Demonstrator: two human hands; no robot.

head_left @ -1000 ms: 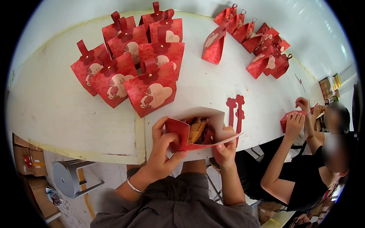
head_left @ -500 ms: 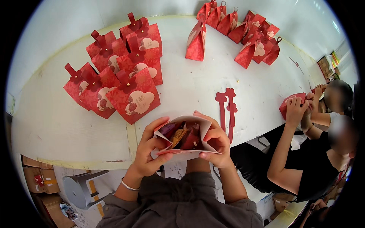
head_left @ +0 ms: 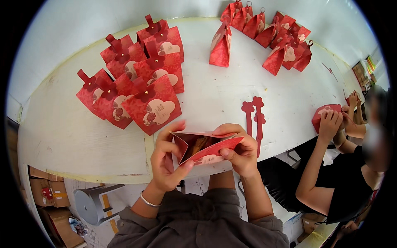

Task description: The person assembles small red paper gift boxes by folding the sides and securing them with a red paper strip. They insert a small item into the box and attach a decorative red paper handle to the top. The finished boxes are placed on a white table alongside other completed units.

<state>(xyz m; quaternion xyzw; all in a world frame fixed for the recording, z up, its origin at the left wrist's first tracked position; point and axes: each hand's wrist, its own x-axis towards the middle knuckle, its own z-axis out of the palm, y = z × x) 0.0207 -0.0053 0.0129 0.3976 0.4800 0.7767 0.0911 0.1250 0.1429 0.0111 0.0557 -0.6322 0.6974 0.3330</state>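
Note:
I hold a red paper gift box (head_left: 206, 146) in both hands over the near edge of the white table (head_left: 82, 140). Its top flaps are partly folded in, and something brown shows inside. My left hand (head_left: 167, 159) pinches the left flap. My right hand (head_left: 242, 151) presses the right flap down. Two red flower-topped paper strips (head_left: 254, 113) lie flat on the table just beyond my right hand. A cluster of closed red gift boxes (head_left: 136, 87) with heart patterns lies to the upper left.
More red boxes (head_left: 273, 37) stand at the far side of the table. A person in black sits at my right, hands on another red box (head_left: 324, 115). A grey stool (head_left: 93, 202) and cardboard cartons (head_left: 45, 192) are on the floor at lower left.
The box was open with flaps spread; now both hands have folded its flaps inward. The view has shifted, so the table's boxes sit a little lower.

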